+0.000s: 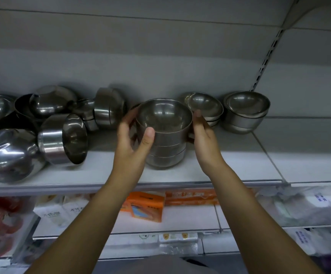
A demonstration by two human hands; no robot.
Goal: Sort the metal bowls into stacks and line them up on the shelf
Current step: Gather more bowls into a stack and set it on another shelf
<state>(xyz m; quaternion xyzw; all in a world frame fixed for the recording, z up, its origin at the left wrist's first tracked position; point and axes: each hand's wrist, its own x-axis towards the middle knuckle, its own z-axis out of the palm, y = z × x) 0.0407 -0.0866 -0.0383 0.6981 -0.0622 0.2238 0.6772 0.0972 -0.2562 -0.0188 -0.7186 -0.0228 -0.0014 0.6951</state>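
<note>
A stack of three metal bowls [165, 135] stands upright on the white shelf [239, 167], in the middle. My left hand [134, 139] cups its left side, thumb against the top bowl's front wall. My right hand [205, 139] lies against the stack's right side with fingers fairly straight. Behind on the right stand a tilted stack [205, 106] and an upright stack [246, 110]. To the left, several loose bowls [65, 123] lie jumbled, some on their sides, some upside down.
A large overturned bowl [8, 155] sits at the shelf's front left edge. The shelf's back wall is plain, with a slotted upright [267, 58] at right. Below, a lower shelf holds orange packets [146, 206] and white wrapped packs [309, 206].
</note>
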